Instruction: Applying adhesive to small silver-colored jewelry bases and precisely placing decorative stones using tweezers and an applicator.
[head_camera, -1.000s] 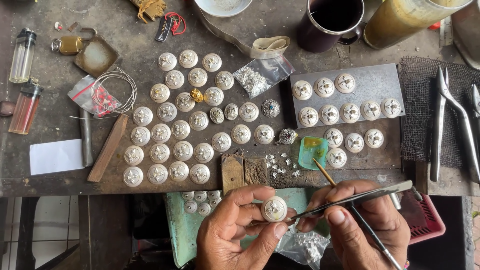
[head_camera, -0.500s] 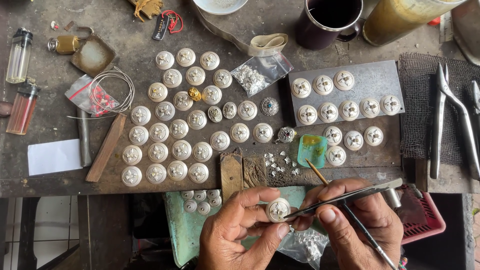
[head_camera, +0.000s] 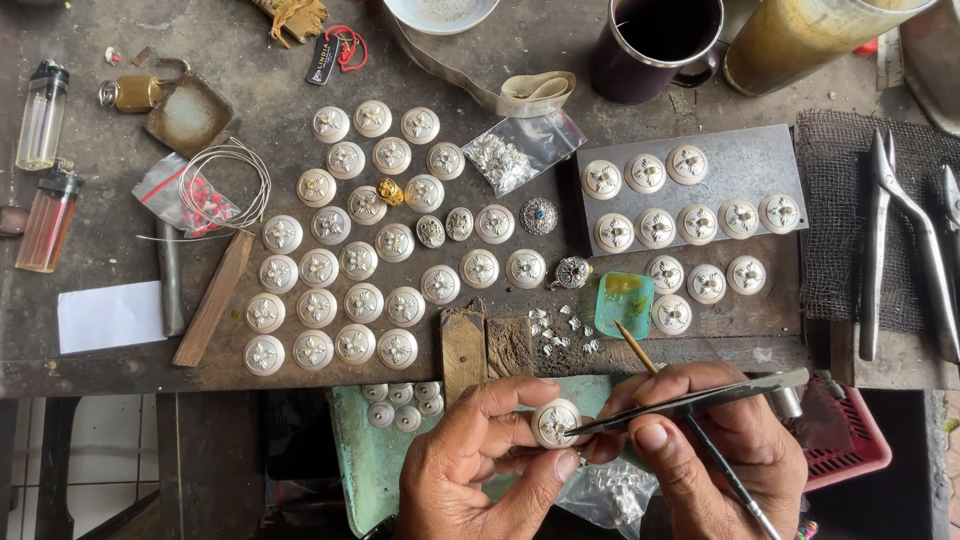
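Left hand pinches a round white button face-up below the tabletop front edge, steadying it. Right hand grip closed on tweezers plus brush, tips touching the button face.

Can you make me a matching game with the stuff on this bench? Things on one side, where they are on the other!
Things:
1. round white disc with a silver flower
2. long metal tweezers
3. dark purple mug
4. small orange lighter

Places:
A. at the left edge of the bench
B. pinched in the left hand fingers
C. at the top of the bench, beside a tall yellow glass
D. held in the right hand

Pairs: 1-B, 2-D, 3-C, 4-A
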